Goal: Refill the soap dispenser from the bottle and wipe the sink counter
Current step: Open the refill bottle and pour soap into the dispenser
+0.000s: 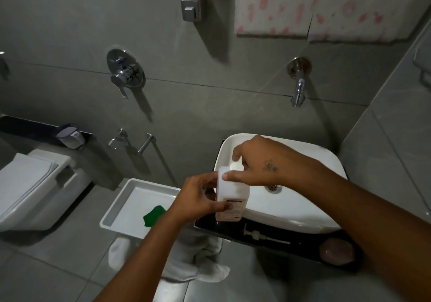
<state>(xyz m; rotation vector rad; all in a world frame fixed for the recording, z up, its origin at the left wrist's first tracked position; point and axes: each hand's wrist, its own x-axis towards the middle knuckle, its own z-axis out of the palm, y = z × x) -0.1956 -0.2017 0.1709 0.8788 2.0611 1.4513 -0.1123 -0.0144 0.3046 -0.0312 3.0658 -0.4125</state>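
Left hand point(200, 199) wraps the body of the white bottle point(232, 196), grip closed around its side, holding it upright over the front edge of the basin point(291, 206). Right hand point(254, 164) sits on top, fingertips point(227, 176) pinched at the white cap point(236, 166); likely twisting or lifting it, cannot tell which.

A pump head point(261, 236) with its tube lies loose on the dark tabletop point(235, 232) in front of the basin. A rounded pinkish thing point(337, 251), possibly the soap dispenser body, stands just beside it to the right; too dim to be sure. A white tray point(121, 208) with a green cloth point(154, 215) is to the left, lower down.

Risks, as judged:
- Bottle is held in the air, not resting; a hard twist on the cap could slip it from the left hand into the basin or onto the floor.
- Squeezing the soft body once the cap is off could spurt soap over the tabletop.
- Pump tube lies near the edge; a forearm could knock it off.

Hidden or unclear: cap thread under the right hand; bottle fill level; label text; the dispenser's opening, shadowed by the right forearm.
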